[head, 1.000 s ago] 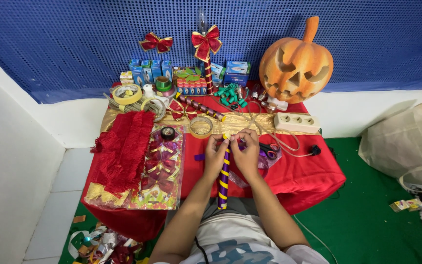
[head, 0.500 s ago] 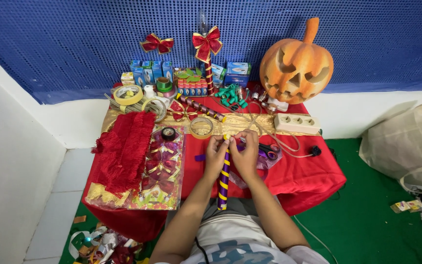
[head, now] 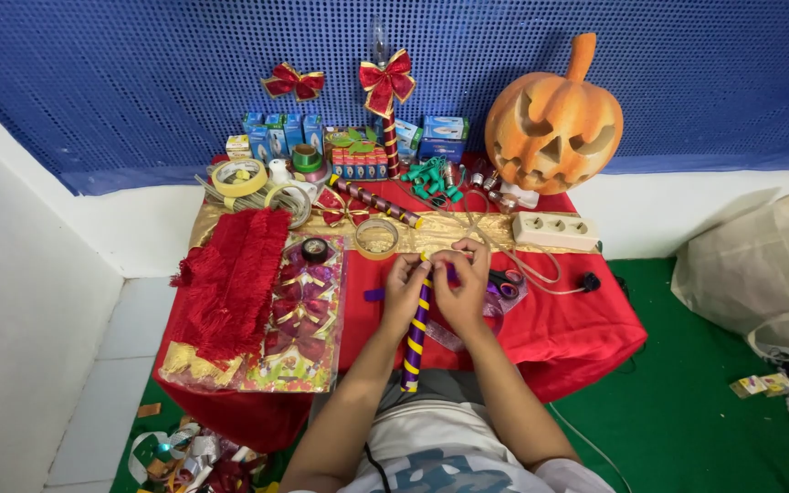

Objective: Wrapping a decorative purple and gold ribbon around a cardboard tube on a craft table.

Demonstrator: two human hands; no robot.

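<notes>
The purple-and-yellow spiral-striped stick (head: 415,329) lies lengthwise at the near edge of the red cloth-covered table (head: 577,333), its far tip pinched by left hand (head: 402,290) and right hand (head: 464,285), beside glossy packaged bows (head: 301,310).

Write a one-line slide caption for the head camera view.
Both hands, left hand and right hand, pinch the top of a purple-and-yellow striped stick over a red tablecloth.
</notes>
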